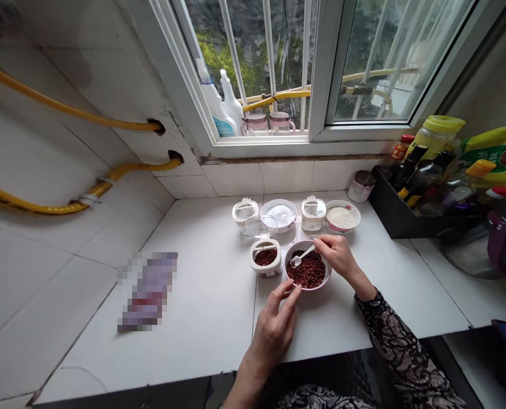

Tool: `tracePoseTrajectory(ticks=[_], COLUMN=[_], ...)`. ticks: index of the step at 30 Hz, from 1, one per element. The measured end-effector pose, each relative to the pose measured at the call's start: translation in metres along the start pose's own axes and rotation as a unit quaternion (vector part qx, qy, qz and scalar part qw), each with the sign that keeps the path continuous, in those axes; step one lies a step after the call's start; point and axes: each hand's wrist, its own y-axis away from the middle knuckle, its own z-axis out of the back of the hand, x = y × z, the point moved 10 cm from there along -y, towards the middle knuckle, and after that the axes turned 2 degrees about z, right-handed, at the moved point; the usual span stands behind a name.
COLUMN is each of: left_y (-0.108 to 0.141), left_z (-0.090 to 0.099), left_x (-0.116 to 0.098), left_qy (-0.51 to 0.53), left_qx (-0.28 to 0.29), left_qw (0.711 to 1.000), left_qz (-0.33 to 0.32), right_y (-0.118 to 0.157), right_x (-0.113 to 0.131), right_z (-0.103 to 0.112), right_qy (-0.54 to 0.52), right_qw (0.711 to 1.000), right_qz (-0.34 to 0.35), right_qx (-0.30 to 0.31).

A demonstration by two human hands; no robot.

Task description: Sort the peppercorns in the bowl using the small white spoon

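Observation:
My right hand [337,257] is closed in a pinch on the handle of a small white spoon [302,254]. The spoon's head is over a bowl [287,279] of dark red, grainy spice that looks like Sichuan peppercorns [310,271]. At the near rim, the fingertips of my left hand [275,325] hold the bowl's edge. Just left of the bowl stands a white spice jar [266,271] with its clear lid [261,227] flipped up; the same red spice shows inside.
Behind are two lidded jars [245,213] [313,213], a bowl of white powder [279,216] and a bowl of off-white grains [342,217]. A dark-lidded jar [361,186] and a black bottle box [391,218] stand right. A blurred purple packet [150,292] lies left.

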Motion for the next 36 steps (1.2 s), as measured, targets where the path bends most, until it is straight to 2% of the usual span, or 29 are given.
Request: tracePoseTrajectory(ticks=[9, 20, 30, 36], left_y=[0.001, -0.001, -0.001, -0.001], left_z=[-0.002, 0.0, -0.001, -0.001], left_x=[0.001, -0.001, -0.001, -0.001], left_qy=[-0.004, -0.004, -0.009, -0.009], left_qx=[0.004, 0.005, 0.007, 0.006], left_qw=[1.0, 1.0, 1.0, 1.0], left_qz=[0.003, 0.004, 0.004, 0.002], right_y=[-0.002, 0.0, -0.002, 0.001], right_x=[-0.009, 0.007, -0.001, 0.01], right_z=[0.004, 0.009, 0.006, 0.001], right_qy=[-0.025, 0.03, 0.053, 0.059], right_qw=[0.999, 0.999, 0.998, 0.997], right_qz=[-0.032, 0.027, 0.025, 0.043], right_qx=[-0.006, -0.012, -0.009, 0.005])
